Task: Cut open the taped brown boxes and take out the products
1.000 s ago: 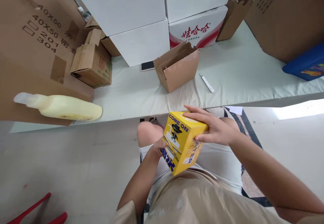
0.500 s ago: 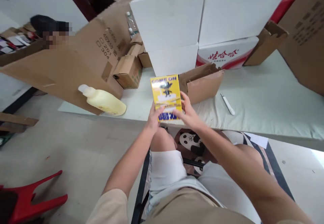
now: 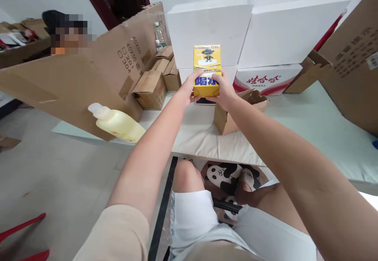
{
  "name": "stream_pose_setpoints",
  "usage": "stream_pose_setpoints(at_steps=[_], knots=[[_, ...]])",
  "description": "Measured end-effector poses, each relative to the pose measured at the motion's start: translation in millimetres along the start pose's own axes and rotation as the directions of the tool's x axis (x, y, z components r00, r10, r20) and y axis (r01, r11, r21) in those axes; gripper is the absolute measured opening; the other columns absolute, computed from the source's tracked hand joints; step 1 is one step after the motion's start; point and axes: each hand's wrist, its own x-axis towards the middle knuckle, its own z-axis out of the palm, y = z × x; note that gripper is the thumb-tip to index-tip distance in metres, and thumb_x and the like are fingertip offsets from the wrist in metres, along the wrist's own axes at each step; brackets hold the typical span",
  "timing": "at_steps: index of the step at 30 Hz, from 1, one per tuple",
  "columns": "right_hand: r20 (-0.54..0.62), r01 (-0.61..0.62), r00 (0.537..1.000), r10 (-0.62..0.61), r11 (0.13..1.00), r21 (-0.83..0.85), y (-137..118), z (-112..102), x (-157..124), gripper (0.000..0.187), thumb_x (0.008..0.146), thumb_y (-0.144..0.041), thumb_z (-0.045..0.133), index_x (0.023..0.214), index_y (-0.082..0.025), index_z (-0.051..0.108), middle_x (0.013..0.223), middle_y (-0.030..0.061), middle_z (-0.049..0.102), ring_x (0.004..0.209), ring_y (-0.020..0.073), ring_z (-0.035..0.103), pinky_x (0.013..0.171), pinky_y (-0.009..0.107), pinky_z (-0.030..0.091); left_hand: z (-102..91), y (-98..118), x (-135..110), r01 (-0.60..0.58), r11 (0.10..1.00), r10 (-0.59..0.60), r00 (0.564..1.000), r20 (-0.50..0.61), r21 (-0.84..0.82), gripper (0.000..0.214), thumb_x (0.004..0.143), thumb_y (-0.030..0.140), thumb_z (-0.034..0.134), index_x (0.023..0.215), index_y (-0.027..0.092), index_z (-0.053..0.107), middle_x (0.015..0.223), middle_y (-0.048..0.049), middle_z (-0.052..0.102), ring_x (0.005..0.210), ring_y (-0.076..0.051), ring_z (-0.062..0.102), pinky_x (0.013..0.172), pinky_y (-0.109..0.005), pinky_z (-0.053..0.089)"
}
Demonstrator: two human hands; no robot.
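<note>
Yellow box [image 3: 207, 62] moved farther out from the person's body; now between left hand [image 3: 189, 86] and right hand [image 3: 227, 90], both clasping its lower sides. Open brown carton [image 3: 222, 118] below right hand.

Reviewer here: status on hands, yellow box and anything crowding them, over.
Left hand and right hand clasping yellow box from opposite sides. Box facing camera, COME ON uppermost. White boxes behind it; open brown carton partly hidden by right forearm.

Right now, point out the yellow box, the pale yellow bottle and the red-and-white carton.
Yellow box [image 3: 207, 68]: head view, its printed face.
Pale yellow bottle [image 3: 119, 124]: head view, its body.
Red-and-white carton [image 3: 267, 80]: head view, its front panel.
</note>
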Motion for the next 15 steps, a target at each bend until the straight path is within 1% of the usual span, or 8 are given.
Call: stream_pose_setpoints(at_steps=[2,5,7,8,9,11,13,15], knots=[[0.05,0.142,0.989,-0.142,0.99,-0.003,3,-13,-31,0.073,0.08,-0.067,0.061,0.144,-0.043,0.038,0.132,0.0008,0.061,0.113,0.0269,0.066,0.088,0.049,0.062,4.7,-1,-32,-0.083,0.996,0.084,0.996,0.028,-0.029,0.054,0.083,0.064,0.068,0.117,0.021,0.068,0.105,-0.0091,0.072,0.105,-0.03,0.069,0.081,-0.037,0.055],[0.034,0.319,0.948,-0.317,0.943,-0.097,11,-45,-96,0.084,0.084,-0.081,0.038,0.155,-0.038,0.035,0.137,0.0076,0.061,0.125,0.035,0.062,0.092,0.054,0.059,1.7,-15,-84,-0.232,0.968,0.234,0.972,0.007,-0.092,0.05,0.088,0.062,0.059,0.124,0.028,0.064,0.112,-0.006,0.069,0.11,-0.026,0.068,0.083,-0.035,0.055],[-0.03,0.364,0.924,-0.382,0.899,-0.244,19,-76,-142,0.092,0.084,-0.084,0.021,0.16,-0.035,0.032,0.136,0.0112,0.063,0.131,0.041,0.058,0.093,0.06,0.056,-6.5,-39,-106,-0.305,0.943,0.3,0.952,-0.059,-0.136,0.047,0.08,0.058,0.069,0.115,0.027,0.066,0.107,-0.0053,0.069,0.103,-0.023,0.068,0.08,-0.032,0.055],[-0.094,0.359,0.907,-0.41,0.872,-0.333,23,-94,-164,0.091,0.084,-0.083,0.015,0.162,-0.038,0.03,0.135,0.0101,0.064,0.133,0.0422,0.057,0.095,0.063,0.054,-10.8,-54,-110,-0.325,0.932,0.311,0.944,-0.109,-0.159,0.044,0.075,0.057,0.073,0.104,0.025,0.068,0.095,-0.0046,0.069,0.092,-0.02,0.068,0.076,-0.03,0.054],[-0.18,0.341,0.881,-0.437,0.853,-0.396,26,-113,-183,0.089,0.085,-0.082,0.013,0.162,-0.041,0.029,0.134,0.0089,0.066,0.134,0.0429,0.056,0.096,0.065,0.053,-14.1,-72,-109,-0.326,0.928,0.298,0.94,-0.165,-0.18,0.039,0.071,0.055,0.074,0.09,0.022,0.068,0.08,-0.0027,0.065,0.077,-0.017,0.064,0.07,-0.028,0.052],[-0.345,0.319,0.815,-0.465,0.858,-0.402,28,-152,-210,0.082,0.085,-0.078,0.017,0.159,-0.047,0.035,0.127,0.0073,0.07,0.133,0.0449,0.057,0.097,0.071,0.05,-16.0,-107,-93,-0.309,0.928,0.238,0.921,-0.307,-0.207,0.038,0.07,0.054,0.072,0.064,0.02,0.057,0.054,0.0038,0.045,0.053,-0.01,0.047,0.056,-0.023,0.042],[-0.47,0.286,0.776,-0.421,0.898,-0.333,26,-190,-220,0.071,0.087,-0.071,0.027,0.151,-0.048,0.048,0.124,0.0066,0.072,0.132,0.0444,0.059,0.098,0.071,0.051,-11.2,-138,-68,-0.279,0.936,0.166,0.887,-0.431,-0.214,0.044,0.072,0.054,0.067,0.055,0.02,0.045,0.047,0.0079,0.029,0.044,-0.007,0.031,0.049,-0.022,0.03],[-0.558,0.216,0.761,-0.329,0.941,-0.261,25,-228,-214,0.061,0.085,-0.064,0.041,0.139,-0.044,0.06,0.124,0.0063,0.072,0.13,0.0413,0.061,0.095,0.066,0.055,-2.3,-161,-42,-0.243,0.946,0.111,0.866,-0.487,-0.216,0.045,0.071,0.054,0.065,0.054,0.021,0.041,0.046,0.0093,0.025,0.042,-0.006,0.026,0.046,-0.022,0.024]])
